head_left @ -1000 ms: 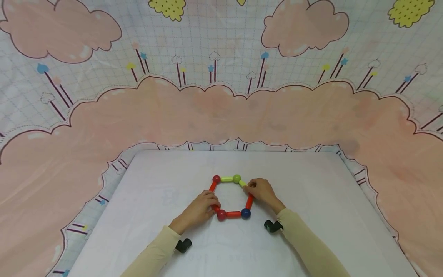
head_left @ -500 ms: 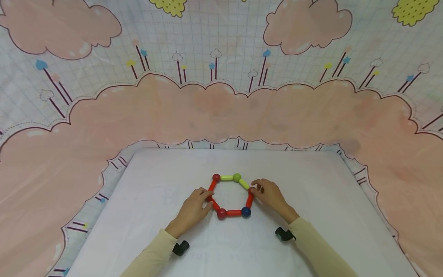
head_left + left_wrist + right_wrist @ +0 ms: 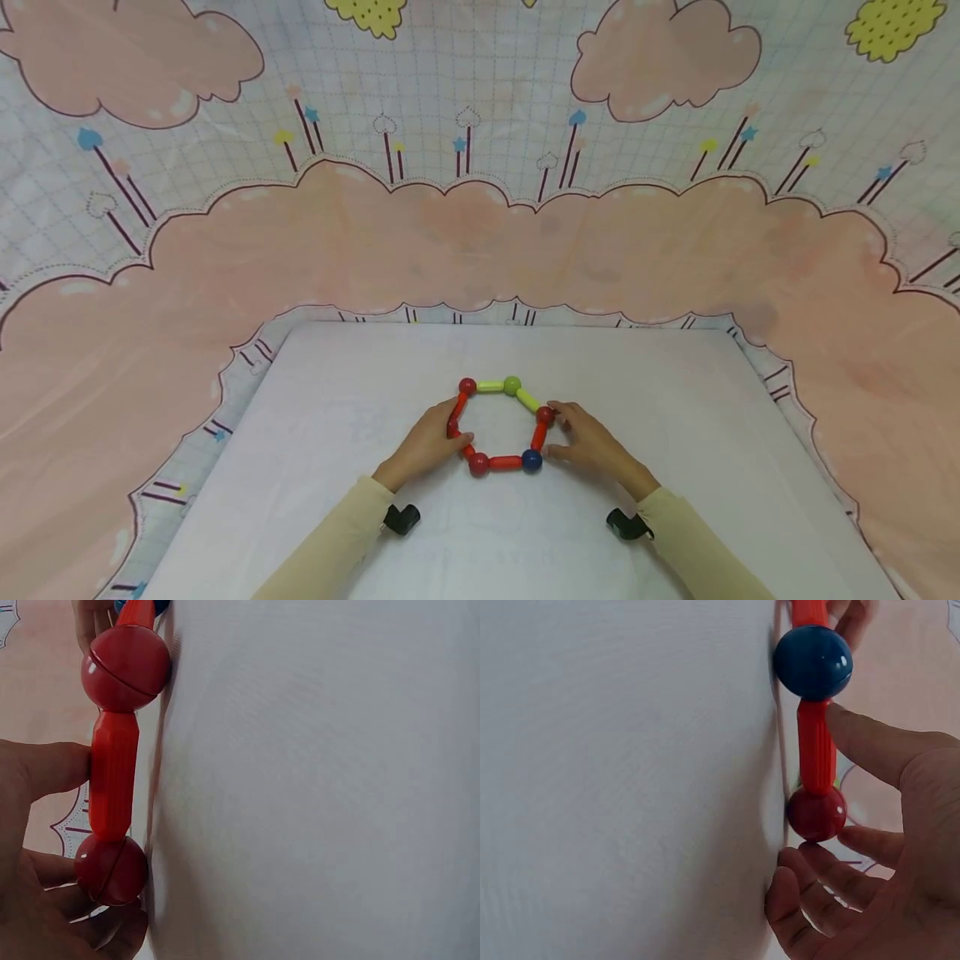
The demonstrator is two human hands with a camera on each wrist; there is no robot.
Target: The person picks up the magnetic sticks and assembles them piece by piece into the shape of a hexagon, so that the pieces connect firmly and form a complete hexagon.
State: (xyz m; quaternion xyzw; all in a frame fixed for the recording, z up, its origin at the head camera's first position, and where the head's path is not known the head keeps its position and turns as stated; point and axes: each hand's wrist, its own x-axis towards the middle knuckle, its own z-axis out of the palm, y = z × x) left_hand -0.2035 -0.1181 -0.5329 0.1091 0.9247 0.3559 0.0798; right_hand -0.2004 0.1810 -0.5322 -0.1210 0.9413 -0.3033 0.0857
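Observation:
A hexagon of red and yellow-green toy magnetic building sticks (image 3: pixel 506 462) and balls lies in the middle of the white table. Its corners are several red balls (image 3: pixel 478 464), a green ball (image 3: pixel 512 385) and a blue ball (image 3: pixel 532 460). My left hand (image 3: pixel 422 443) holds the left corner; in the left wrist view the thumb touches a red stick (image 3: pixel 114 776) and the fingers curve round a red ball (image 3: pixel 112 870). On the right side, my right hand (image 3: pixel 596 442) has its thumb at a red stick (image 3: pixel 817 746) beside the blue ball and its fingers about another red ball (image 3: pixel 817 814).
The white tabletop (image 3: pixel 337 358) spreads round the hexagon. Behind and beside it hangs a cloth (image 3: pixel 525 250) printed with clouds. A black wrist camera sits below each wrist, the left camera (image 3: pixel 402 520) and the right camera (image 3: pixel 628 525).
My right hand has left the upper right stick and spread along the right side. My left hand has shifted its hold on the left corner, its thumb now inside. The hexagon has barely moved.

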